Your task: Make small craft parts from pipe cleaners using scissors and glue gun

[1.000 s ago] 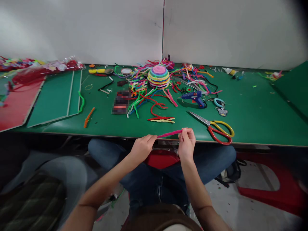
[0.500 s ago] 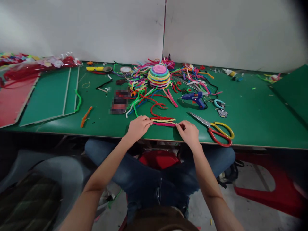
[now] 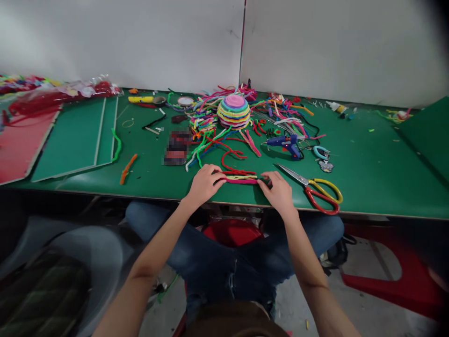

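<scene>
My left hand (image 3: 204,183) and my right hand (image 3: 279,189) rest on the green table (image 3: 368,173) near its front edge. Between them lies a short bundle of pipe cleaners (image 3: 240,178), red, yellow and pink. Each hand's fingertips press on one end of the bundle, fingers curled down on it. Behind the bundle lies a tangle of loose coloured pipe cleaners (image 3: 210,135) around a striped dome (image 3: 233,111) made of coiled pipe cleaners.
Scissors (image 3: 314,186) with red and yellow handles lie right of my right hand. A blue glue gun (image 3: 286,144) sits behind them. Green and red boards (image 3: 70,138) lie at the left, with an orange pipe cleaner (image 3: 128,169) nearby. A red stool (image 3: 386,281) stands below right.
The hands held a pink pipe cleaner stretched in the air over the table edge. They have moved forward and laid it on the table beside the red and yellow pieces.
</scene>
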The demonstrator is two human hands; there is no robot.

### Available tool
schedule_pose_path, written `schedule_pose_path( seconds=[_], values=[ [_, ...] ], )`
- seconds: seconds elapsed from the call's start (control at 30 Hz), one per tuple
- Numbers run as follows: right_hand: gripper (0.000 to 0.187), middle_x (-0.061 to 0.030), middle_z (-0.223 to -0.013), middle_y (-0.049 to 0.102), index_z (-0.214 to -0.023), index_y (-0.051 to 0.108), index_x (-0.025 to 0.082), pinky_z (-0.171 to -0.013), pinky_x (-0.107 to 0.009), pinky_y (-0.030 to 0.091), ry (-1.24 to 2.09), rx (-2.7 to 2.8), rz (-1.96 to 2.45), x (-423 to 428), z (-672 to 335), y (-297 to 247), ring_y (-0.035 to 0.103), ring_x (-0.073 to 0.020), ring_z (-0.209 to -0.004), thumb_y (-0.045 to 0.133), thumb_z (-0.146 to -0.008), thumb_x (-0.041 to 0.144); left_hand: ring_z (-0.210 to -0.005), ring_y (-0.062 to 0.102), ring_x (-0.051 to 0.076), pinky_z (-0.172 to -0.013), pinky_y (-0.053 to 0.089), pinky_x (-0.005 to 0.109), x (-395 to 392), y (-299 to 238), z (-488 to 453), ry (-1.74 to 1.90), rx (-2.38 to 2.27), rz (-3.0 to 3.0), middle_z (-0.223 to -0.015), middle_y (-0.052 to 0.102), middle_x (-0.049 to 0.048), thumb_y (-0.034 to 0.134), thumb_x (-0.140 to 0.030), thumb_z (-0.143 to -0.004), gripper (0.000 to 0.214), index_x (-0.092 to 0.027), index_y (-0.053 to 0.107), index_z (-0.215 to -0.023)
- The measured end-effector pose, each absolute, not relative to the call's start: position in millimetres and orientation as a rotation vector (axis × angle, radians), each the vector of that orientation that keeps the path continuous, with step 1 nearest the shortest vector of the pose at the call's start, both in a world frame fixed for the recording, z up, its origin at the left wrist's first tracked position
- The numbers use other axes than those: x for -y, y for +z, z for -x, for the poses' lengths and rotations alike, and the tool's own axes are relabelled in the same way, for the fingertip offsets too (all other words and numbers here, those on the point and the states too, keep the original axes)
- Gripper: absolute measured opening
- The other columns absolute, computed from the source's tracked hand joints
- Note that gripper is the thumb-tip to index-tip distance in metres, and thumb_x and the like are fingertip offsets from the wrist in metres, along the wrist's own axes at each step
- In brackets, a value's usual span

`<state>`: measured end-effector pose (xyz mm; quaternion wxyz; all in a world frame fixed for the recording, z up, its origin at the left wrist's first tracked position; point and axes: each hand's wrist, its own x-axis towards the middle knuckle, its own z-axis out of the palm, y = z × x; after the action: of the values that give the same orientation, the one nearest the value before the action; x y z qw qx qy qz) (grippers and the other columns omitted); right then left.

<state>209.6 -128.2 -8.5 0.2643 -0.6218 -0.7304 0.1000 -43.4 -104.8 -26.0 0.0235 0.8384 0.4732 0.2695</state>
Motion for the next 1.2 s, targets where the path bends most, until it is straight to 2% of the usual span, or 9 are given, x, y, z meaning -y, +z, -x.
schedule_pose_path(
  seconds=[0.13,0.23,0.33,0.4,0.53,0.67,0.97,1.07,1.2],
  values=[
    [0.026,-0.0081,-0.115,0.061,-0.109,0.061,0.022,-0.084,-0.035,0.042,0.115,2.126,1.381,122,-204,-5,0.054,-0.0221,-0.105,0.050,-0.087,0.032,-0.099,0.052,0.020,-0.088,0.045,0.038,105,-21,47,0.782,-1.405,-2.567,-0.103,0.060,0.0070,0.054,-0.028,-0.086,0.016,-0.019,0.067,-0.087],
    [0.026,-0.0050,-0.121,0.061,-0.110,0.061,0.024,-0.088,-0.037,0.039,0.100,2.287,1.283,118,-200,-5,0.052,-0.0221,-0.112,0.050,-0.088,0.030,-0.105,0.053,0.021,-0.092,0.045,0.040,104,-19,49,0.769,-1.380,-2.515,-0.110,0.060,0.0081,0.057,-0.028,-0.084,0.015,-0.018,0.065,-0.091],
    [0.029,-0.0041,-0.126,0.059,-0.116,0.060,0.025,-0.092,-0.038,0.037,0.131,2.400,1.229,114,-198,-11,0.048,-0.0205,-0.121,0.046,-0.090,0.028,-0.112,0.054,0.021,-0.095,0.044,0.041,102,-23,47,0.828,-1.303,-2.485,-0.118,0.061,0.0091,0.057,-0.030,-0.084,0.025,-0.017,0.061,-0.105],
    [0.031,-0.0040,-0.127,0.058,-0.118,0.058,0.024,-0.094,-0.037,0.037,0.157,2.443,1.209,113,-198,-17,0.048,-0.0187,-0.123,0.043,-0.092,0.025,-0.109,0.057,0.019,-0.095,0.046,0.040,102,-29,43,0.874,-1.251,-2.487,-0.114,0.065,0.0073,0.054,-0.028,-0.086,0.023,-0.017,0.062,-0.105],
    [0.031,-0.0042,-0.118,0.065,-0.113,0.063,0.022,-0.089,-0.035,0.039,0.176,2.446,1.193,111,-202,-29,0.054,-0.0184,-0.116,0.041,-0.091,0.018,-0.094,0.063,0.016,-0.086,0.051,0.034,105,-36,34,0.969,-1.295,-2.450,-0.095,0.071,0.0040,0.052,-0.020,-0.086,0.017,-0.018,0.069,-0.088],
    [0.028,-0.0058,-0.105,0.070,-0.103,0.068,0.021,-0.080,-0.035,0.041,0.191,2.399,1.200,114,-209,-30,0.060,-0.0199,-0.097,0.044,-0.089,0.016,-0.086,0.059,0.016,-0.078,0.051,0.031,116,-30,24,0.909,-1.357,-2.442,-0.091,0.070,0.0034,0.055,-0.019,-0.084,0.014,-0.019,0.069,-0.086],
    [0.024,-0.0051,-0.097,0.071,-0.092,0.070,0.022,-0.073,-0.033,0.039,0.187,2.430,1.308,121,-233,-11,0.061,-0.0197,-0.088,0.049,-0.084,0.013,-0.087,0.057,0.016,-0.081,0.047,0.032,115,-22,-3,0.783,-1.230,-2.493,-0.089,0.069,0.0024,0.052,-0.019,-0.086,0.015,-0.019,0.067,-0.085],
    [0.023,-0.0051,-0.097,0.071,-0.092,0.069,0.021,-0.073,-0.033,0.040,0.169,2.408,1.327,122,-234,-10,0.061,-0.0199,-0.088,0.049,-0.085,0.014,-0.093,0.057,0.017,-0.082,0.047,0.032,106,-17,3,0.788,-1.312,-2.515,-0.095,0.066,0.0036,0.052,-0.022,-0.086,0.018,-0.021,0.067,-0.095],
    [0.023,-0.0049,-0.099,0.070,-0.093,0.068,0.021,-0.073,-0.033,0.040,0.144,2.393,1.313,123,-231,-15,0.060,-0.0199,-0.091,0.047,-0.087,0.016,-0.092,0.057,0.019,-0.067,0.046,0.027,77,-9,13,0.598,-1.561,-2.488,-0.101,0.059,0.0065,0.052,-0.023,-0.085,0.022,-0.021,0.065,-0.103]
  ],
)
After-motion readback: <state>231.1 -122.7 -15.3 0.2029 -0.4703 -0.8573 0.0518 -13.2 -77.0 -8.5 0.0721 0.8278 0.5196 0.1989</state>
